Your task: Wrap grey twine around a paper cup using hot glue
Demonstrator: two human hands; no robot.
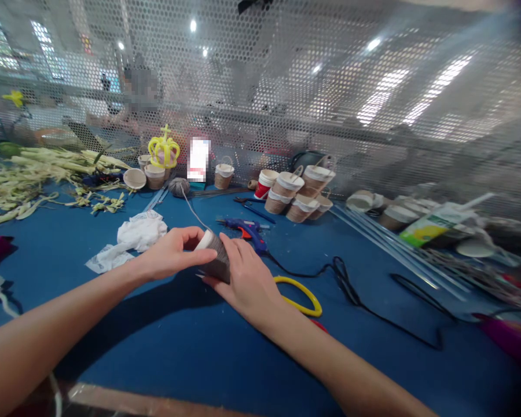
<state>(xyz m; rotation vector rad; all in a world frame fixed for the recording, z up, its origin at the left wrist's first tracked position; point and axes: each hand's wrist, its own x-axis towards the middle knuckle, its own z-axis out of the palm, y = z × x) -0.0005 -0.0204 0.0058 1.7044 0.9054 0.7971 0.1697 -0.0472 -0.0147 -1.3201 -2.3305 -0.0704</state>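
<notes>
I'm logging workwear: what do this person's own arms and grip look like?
The left forearm and right forearm are bare, with no sleeve in view. The left grip and right grip are ungloved hands; no ring, watch or bracelet shows.

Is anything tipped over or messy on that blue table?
Yes! One brown cup lies tipped, its open end facing us, while the cup just right of it stands upright. The pale green plant strips on the left look messy too, all tangled in a heap.
</notes>
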